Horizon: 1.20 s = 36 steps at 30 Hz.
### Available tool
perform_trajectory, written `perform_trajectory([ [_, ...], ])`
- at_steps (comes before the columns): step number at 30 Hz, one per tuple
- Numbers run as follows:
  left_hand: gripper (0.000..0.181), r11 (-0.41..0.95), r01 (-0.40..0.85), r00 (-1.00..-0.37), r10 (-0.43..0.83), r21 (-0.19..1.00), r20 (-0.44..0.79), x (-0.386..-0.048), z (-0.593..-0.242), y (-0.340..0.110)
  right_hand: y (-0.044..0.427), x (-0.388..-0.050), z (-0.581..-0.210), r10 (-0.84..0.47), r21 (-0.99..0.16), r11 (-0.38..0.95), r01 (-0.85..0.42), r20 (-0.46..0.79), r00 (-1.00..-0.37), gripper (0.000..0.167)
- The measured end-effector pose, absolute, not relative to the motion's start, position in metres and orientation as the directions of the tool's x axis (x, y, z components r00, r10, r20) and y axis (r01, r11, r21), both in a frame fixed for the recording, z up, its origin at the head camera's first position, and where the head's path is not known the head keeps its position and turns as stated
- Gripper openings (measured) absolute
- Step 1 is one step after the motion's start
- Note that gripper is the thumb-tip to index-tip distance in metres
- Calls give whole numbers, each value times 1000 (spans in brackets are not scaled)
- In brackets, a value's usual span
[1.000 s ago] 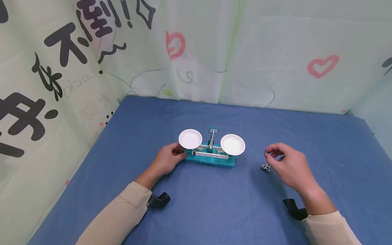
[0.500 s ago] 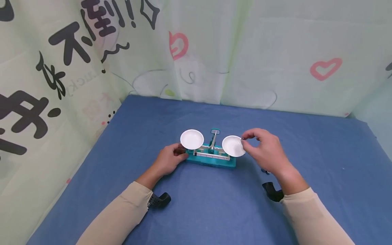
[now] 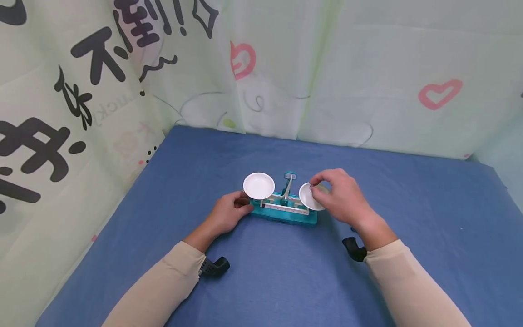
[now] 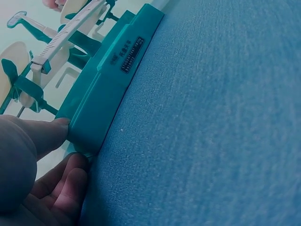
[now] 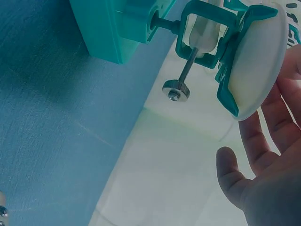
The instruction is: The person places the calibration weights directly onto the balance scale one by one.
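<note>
At the nine o'clock end of the teal table balance point(image 3: 283, 217), which stands on the blue-covered bench point(image 3: 269, 281), the left hand point(image 3: 227, 212) has its grip closed round the base; the left white pan point(image 3: 259, 186) sits at ten o'clock, the right white pan point(image 3: 305, 196) at two. Over that right pan, the right hand point(image 3: 342, 197) has its grip pinching a tiny dark piece point(image 3: 312, 185); a small metal piece point(image 5: 3, 212) lies partly cut off at eight o'clock in the right-wrist view.
</note>
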State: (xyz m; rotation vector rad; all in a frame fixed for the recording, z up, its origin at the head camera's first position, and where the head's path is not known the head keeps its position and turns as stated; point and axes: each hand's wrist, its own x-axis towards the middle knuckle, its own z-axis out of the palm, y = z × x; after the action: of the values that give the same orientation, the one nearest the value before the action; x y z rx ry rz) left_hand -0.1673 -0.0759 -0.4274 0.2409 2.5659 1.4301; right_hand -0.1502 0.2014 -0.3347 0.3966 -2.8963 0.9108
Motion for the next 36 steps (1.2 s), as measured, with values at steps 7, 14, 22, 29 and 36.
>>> perform_trajectory([
  [7,31,529,47,-967,237,847,-94,-167,-428,-76,201,-154,-336,-233,-544,789,-285,164,-959,14],
  [14,31,529,53,-966,241,847,-90,-168,-428,-76,199,-157,-338,-222,-555,790,-262,139,-965,15],
  [22,31,523,63,-967,243,850,-78,-166,-427,-76,197,-159,-340,-219,-570,784,-244,113,-969,17],
  [29,31,523,60,-969,236,851,-77,-165,-424,-75,196,-159,-340,-222,-563,789,-246,113,-969,18],
  [36,31,522,60,-970,230,851,-72,-165,-425,-75,196,-159,-340,-220,-563,791,-240,103,-970,17],
])
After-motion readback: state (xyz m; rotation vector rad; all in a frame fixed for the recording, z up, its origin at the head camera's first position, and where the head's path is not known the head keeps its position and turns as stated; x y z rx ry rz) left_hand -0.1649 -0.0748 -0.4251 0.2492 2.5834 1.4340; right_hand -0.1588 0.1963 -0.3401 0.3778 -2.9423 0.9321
